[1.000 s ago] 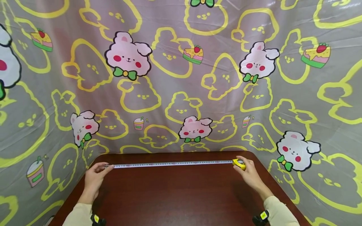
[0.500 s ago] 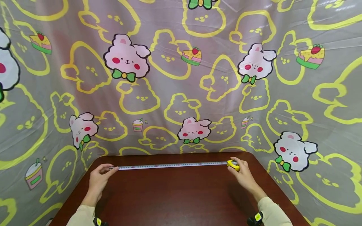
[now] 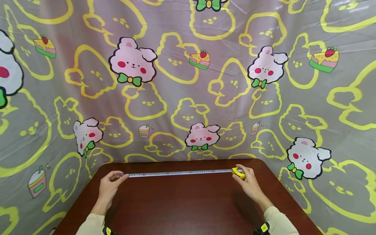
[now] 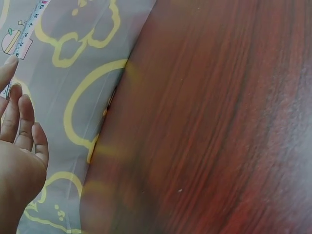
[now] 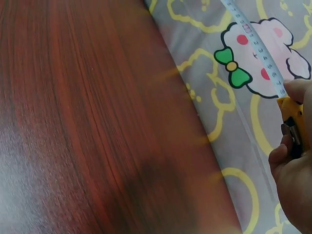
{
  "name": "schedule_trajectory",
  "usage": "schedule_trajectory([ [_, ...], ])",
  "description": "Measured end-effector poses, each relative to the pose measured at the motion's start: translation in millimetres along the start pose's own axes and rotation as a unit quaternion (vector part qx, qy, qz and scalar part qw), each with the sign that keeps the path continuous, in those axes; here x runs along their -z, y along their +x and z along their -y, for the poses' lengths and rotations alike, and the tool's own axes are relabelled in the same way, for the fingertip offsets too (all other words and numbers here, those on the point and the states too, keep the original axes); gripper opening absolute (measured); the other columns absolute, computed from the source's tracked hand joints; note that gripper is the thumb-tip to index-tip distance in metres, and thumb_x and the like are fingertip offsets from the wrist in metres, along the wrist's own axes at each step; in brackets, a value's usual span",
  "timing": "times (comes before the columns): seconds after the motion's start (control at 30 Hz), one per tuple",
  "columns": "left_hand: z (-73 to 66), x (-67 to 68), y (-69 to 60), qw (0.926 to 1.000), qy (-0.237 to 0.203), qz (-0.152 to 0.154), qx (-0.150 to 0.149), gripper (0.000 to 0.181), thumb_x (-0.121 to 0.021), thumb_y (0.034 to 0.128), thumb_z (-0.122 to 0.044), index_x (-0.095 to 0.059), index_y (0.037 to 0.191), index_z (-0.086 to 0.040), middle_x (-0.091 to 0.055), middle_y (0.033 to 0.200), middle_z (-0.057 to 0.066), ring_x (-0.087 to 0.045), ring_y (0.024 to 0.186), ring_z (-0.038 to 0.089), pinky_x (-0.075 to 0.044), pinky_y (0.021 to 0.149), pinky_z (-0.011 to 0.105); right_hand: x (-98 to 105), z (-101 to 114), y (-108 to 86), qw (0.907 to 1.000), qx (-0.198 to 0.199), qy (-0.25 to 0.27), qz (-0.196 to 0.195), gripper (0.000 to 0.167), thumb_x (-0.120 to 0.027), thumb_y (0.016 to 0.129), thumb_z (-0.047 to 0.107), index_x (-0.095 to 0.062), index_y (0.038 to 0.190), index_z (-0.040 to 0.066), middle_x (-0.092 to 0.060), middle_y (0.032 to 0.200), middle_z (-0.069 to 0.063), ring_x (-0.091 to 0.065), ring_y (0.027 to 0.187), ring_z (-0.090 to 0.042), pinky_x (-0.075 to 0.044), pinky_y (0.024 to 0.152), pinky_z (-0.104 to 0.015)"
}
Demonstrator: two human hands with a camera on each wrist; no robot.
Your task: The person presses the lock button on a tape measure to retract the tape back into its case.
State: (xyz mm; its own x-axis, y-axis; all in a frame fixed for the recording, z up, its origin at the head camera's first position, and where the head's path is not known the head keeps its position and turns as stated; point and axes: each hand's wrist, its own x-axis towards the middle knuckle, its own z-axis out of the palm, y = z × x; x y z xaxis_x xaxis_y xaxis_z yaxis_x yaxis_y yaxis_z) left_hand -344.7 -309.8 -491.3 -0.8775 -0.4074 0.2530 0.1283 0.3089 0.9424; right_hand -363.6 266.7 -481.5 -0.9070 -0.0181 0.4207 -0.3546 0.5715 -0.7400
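A white tape measure blade (image 3: 176,173) stretches straight between the two hands, above the far part of the table. Its yellow case (image 3: 239,173) sits in my right hand (image 3: 249,182), fingers and thumb wrapped about it. My left hand (image 3: 109,186) pinches the free end of the blade between thumb and finger. The left wrist view shows the blade (image 4: 27,36) running up from the left hand (image 4: 22,151). In the right wrist view the blade leaves the yellow case (image 5: 291,114), which the right hand (image 5: 297,180) partly covers.
Below the hands lies a dark reddish-brown wooden table (image 3: 182,202) with rounded far corners. A grey curtain (image 3: 176,88) printed with yellow outlines and white rabbit faces hangs close around its back and sides.
Both hands have moved toward each other, the left hand rightward and the right hand leftward. The stretch of blade between them is shorter now.
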Motion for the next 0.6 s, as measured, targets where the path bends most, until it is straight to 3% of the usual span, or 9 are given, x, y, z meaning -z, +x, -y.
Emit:
schedule_trajectory([
  [0.3,3.6,-12.9,-6.5,0.9999,-0.014,0.007,-0.005,0.047,-0.088,0.0855,-0.035,-0.070,0.112,-0.001,-0.068,0.091,0.001,-0.055,0.086,0.015,-0.042,0.071,0.027,-9.2,5.1,-2.8,0.9994,0.015,-0.014,-0.029,0.053,-0.081,0.092,0.020,-0.061,0.138,0.006,-0.048,0.125,-0.024,-0.053,0.111,-0.038,-0.044,0.090,-0.043],
  [0.6,0.5,-25.6,-7.5,0.9992,-0.021,0.030,-0.012,0.046,-0.088,0.0851,-0.035,-0.070,0.110,0.000,-0.069,0.093,0.005,-0.056,0.087,0.016,-0.042,0.072,0.028,-14.3,7.9,-3.9,0.9997,0.007,-0.014,-0.021,0.052,-0.083,0.091,0.026,-0.064,0.137,0.011,-0.051,0.125,-0.019,-0.055,0.111,-0.034,-0.047,0.091,-0.042],
])
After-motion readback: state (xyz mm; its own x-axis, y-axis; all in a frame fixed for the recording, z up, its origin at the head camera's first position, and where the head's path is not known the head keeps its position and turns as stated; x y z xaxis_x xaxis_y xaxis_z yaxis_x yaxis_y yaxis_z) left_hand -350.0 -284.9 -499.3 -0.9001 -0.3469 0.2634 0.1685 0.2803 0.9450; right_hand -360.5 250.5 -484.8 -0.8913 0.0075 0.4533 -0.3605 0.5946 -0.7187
